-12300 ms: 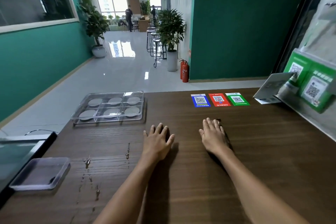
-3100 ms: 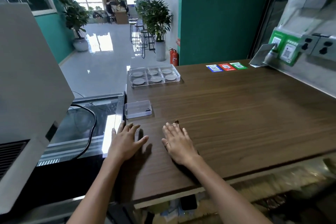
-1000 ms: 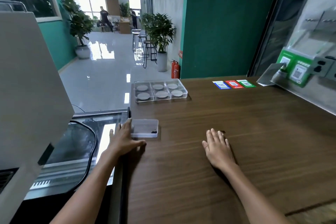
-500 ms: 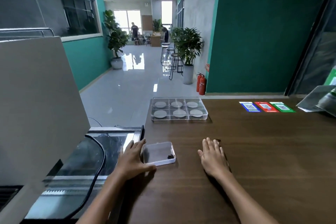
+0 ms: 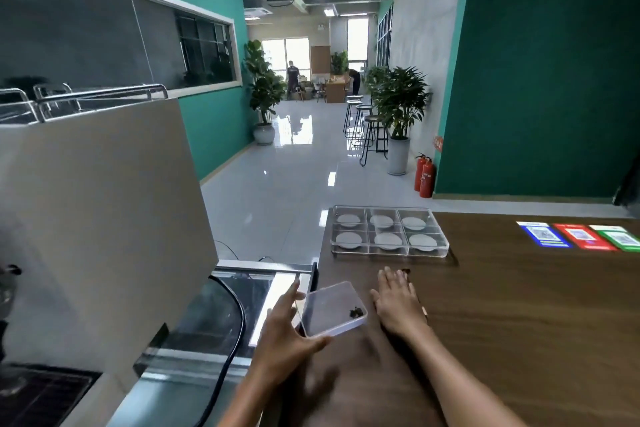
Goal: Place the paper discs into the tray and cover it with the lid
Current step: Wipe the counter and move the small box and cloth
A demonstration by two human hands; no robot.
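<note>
A clear six-compartment tray [image 5: 388, 251] stands at the far left end of the brown wooden counter [image 5: 519, 322], with a white paper disc [image 5: 388, 238] in each compartment. Nearer to me, my left hand [image 5: 284, 333] grips a small clear rectangular plastic lid [image 5: 329, 307] by its left and near edges and holds it tilted just above the counter's left edge. A dark speck lies in the lid's right corner. My right hand [image 5: 398, 305] rests flat on the counter just right of the lid, fingers straight, holding nothing.
A large grey machine [image 5: 97, 218] fills the left. Below it is a glass-topped case [image 5: 214, 315] with a black cable [image 5: 239, 322] across it. Blue, red and green QR stickers [image 5: 578, 235] lie at the counter's far right. Beyond the counter runs a hallway with plants and stools.
My left hand has closed on the small clear lid and raised it, tilted, off the counter. My right hand stays flat. The view has swung upward and left.
</note>
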